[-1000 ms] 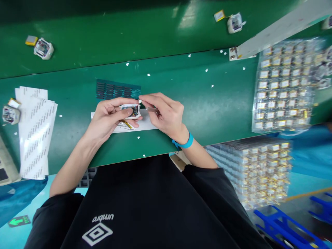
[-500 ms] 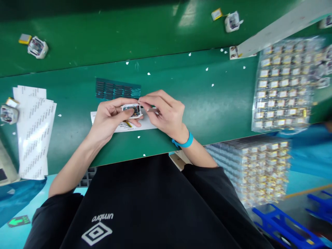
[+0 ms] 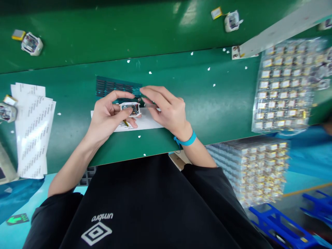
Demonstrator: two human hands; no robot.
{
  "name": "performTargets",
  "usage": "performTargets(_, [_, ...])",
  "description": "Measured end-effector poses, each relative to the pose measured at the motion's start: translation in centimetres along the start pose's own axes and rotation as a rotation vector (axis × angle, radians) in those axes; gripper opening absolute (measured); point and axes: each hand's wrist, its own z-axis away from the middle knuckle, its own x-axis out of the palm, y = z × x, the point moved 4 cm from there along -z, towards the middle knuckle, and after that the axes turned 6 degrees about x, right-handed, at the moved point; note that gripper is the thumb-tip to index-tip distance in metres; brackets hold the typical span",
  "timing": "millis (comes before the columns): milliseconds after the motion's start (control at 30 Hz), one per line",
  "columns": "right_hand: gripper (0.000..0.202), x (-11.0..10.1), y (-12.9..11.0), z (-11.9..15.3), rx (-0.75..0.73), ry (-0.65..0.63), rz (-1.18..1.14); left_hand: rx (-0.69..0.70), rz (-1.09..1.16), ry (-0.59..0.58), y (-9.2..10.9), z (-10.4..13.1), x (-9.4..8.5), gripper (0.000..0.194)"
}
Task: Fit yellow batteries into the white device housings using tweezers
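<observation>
The white casing (image 3: pixel 127 103) is partly covered by the left hand (image 3: pixel 105 112), the slim grey tool (image 3: pixel 150 105) by the right hand (image 3: pixel 172 112). The leftmost device (image 3: pixel 7 111) is cut off.

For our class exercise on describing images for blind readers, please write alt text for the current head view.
A person's left hand holds a small open white casing with electronics inside, while the right hand hovers beside it. Around them on a green workbench lie white printed sheets and trays of small parts.

Electronics assembly workshop, green workbench (image 3: pixel 178 128), trays of battery-fitted parts (image 3: pixel 282 84), open device casings (image 3: pixel 31 44)
</observation>
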Motion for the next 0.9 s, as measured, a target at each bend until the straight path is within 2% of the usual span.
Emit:
performTargets(167, [0.036, -0.3, -0.3, 0.3, -0.137, 0.013, 0.018, 0.025, -0.053, 0.014, -0.2, -0.1, -0.1, 0.022])
performTargets(300, [0.033, 0.2, -0.7, 0.7, -0.154, -0.030, 0.043, 0.042, -0.077, 0.059, -0.7, 0.0, 0.2, 0.030])
performTargets(400, [0.034, 0.6, -1.1, 0.7, -0.157, -0.074, 0.061, 0.037, -0.055, 0.021, -0.9, 0.2, 0.7, 0.031])
performTargets(467, [0.034, 0.5, -1.3, 0.7, -0.175, -0.057, 0.063, 0.056, -0.043, 0.009, -0.9, 0.3, 1.0, 0.032])
performTargets(567, [0.036, 0.2, -1.5, 0.8, -0.190, -0.043, 0.095, 0.126, -0.051, 0.053, -0.6, 0.6, 1.1, 0.034])
performTargets(700, [0.039, 0.3, -1.3, 0.9, -0.135, -0.154, 0.083, 0.236, -0.146, 0.138, -0.5, 1.0, 1.1, 0.031])
performTargets(767, [0.037, 0.3, -1.2, 0.7, -0.074, -0.168, -0.042, 0.281, -0.178, 0.146, -0.6, 1.2, 1.1, 0.031])
performTargets(900, [0.031, 0.2, -1.1, -0.2, 0.134, -0.092, -0.416, 0.364, -0.234, 0.132, -0.5, 1.4, 1.2, 0.023])
